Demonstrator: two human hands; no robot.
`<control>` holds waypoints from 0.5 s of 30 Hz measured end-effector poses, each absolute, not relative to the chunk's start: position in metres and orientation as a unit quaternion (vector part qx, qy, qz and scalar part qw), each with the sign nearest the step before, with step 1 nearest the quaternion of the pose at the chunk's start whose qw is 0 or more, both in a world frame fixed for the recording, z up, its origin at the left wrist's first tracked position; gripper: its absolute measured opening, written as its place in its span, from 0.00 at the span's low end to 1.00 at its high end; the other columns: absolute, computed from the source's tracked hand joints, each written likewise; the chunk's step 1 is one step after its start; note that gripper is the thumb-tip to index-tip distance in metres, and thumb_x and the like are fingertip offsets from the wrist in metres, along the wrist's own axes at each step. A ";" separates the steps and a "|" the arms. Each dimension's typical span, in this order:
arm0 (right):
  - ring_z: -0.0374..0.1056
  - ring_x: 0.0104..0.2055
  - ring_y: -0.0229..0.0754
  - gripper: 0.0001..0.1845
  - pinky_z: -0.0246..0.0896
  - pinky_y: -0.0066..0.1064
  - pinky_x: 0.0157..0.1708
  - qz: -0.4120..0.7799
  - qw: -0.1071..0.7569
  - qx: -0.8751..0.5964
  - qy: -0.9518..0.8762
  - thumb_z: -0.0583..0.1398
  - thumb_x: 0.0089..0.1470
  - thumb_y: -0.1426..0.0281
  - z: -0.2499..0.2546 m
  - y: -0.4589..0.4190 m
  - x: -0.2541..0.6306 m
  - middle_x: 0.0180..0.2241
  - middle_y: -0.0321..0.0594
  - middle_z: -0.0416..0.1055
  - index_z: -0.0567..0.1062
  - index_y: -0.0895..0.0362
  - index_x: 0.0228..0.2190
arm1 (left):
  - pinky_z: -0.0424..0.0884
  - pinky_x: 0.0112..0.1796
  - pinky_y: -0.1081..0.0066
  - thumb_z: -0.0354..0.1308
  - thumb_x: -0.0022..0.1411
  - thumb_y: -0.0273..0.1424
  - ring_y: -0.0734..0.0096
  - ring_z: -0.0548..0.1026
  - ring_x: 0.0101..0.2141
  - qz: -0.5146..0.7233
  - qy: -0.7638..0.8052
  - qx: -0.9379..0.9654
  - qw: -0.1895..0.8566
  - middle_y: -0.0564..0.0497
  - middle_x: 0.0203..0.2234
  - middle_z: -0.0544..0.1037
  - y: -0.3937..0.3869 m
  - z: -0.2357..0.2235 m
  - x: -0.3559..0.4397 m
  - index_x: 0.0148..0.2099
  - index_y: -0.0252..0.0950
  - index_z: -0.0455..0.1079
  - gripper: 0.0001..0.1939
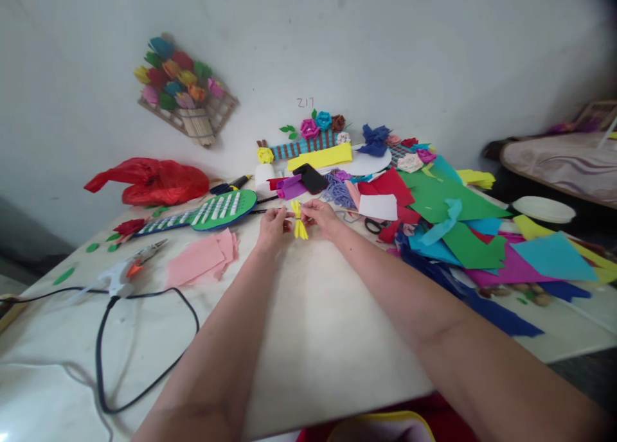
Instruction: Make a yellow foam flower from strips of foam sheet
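A small piece of yellow crepe paper (301, 229), gathered at the middle like a bow, is upright between my two hands above the table. A thin dark band, perhaps yarn, crosses its waist. My right hand (320, 214) pinches it from the right side, thumb and fingertips at its edge. On the other side my left hand (274, 226) is closed, its fingertips pinched close to the bow's waist; what lies between them is too small to make out. Behind my right hand lies a heap of purple yarn (338, 193), beside a black phone (311, 178).
Coloured paper sheets (453, 198) pile up on the right, with scissors (373, 226) near them. Pink paper (202, 259), a glue gun (118, 280) with its looping cord, pliers (153, 249) and a green decorated guitar shape (224, 209) lie left. A red plastic bag (159, 180) sits behind.
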State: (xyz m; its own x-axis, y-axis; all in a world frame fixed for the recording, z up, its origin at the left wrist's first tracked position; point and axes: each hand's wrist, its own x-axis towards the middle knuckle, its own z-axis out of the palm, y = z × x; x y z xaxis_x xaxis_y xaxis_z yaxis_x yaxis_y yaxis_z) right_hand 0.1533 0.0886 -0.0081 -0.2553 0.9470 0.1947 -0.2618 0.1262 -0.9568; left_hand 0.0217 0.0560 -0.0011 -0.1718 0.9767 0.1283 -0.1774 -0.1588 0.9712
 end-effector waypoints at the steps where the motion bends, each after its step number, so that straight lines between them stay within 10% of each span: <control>1: 0.60 0.18 0.30 0.12 0.56 0.23 0.21 0.576 0.522 -0.314 -0.545 0.62 0.39 0.64 -0.008 0.089 0.154 0.17 0.29 0.66 0.66 0.58 0.22 | 0.62 0.19 0.79 0.57 0.51 0.39 0.84 0.64 0.17 0.630 0.461 0.430 0.454 0.51 0.26 0.73 0.057 0.000 0.020 0.29 0.34 0.58 0.14; 9: 0.66 0.23 0.33 0.08 0.58 0.23 0.21 0.554 0.514 -0.320 -0.571 0.59 0.44 0.67 -0.007 0.089 0.152 0.20 0.33 0.69 0.67 0.59 0.25 | 0.68 0.26 0.72 0.55 0.52 0.46 0.72 0.73 0.25 0.585 0.482 0.381 0.529 0.46 0.27 0.74 0.054 0.005 0.014 0.36 0.32 0.62 0.20; 15: 0.63 0.19 0.31 0.05 0.58 0.23 0.19 0.573 0.507 -0.349 -0.542 0.58 0.44 0.70 -0.005 0.083 0.150 0.19 0.31 0.68 0.66 0.58 0.26 | 0.69 0.31 0.72 0.66 0.41 0.31 0.74 0.73 0.26 0.466 0.394 0.496 0.617 0.49 0.27 0.74 0.048 0.006 0.018 0.38 0.31 0.67 0.20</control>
State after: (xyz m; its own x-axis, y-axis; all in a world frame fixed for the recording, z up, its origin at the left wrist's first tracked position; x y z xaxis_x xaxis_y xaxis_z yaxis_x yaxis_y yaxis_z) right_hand 0.1500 0.0833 -0.0049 -0.2426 0.9587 0.1487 -0.2017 0.1001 -0.9743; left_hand 0.0177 0.0477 0.0057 0.2545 0.9668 -0.0248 -0.1840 0.0736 0.9802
